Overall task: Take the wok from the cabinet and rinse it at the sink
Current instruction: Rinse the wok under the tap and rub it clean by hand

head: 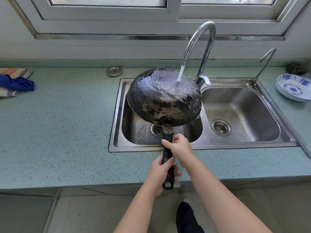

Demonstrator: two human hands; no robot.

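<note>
A blackened, worn wok [161, 101] hangs upside down over the left basin of the steel double sink [242, 145]. Water runs from the tall chrome faucet [202, 41] onto its upturned bottom and spreads over the metal. Its long black handle [166, 153] points toward me over the counter edge. My right hand [180, 145] grips the handle near the wok. My left hand [161, 174] grips the handle lower, close to its looped end.
A small second tap [265, 63] stands at the sink's back right. Blue-and-white bowls [292, 88] are stacked on the counter at right, beside a dark scrubber [296, 68]. A steel drain lid [114, 71] lies behind the sink. Cloths [15, 81] sit far left.
</note>
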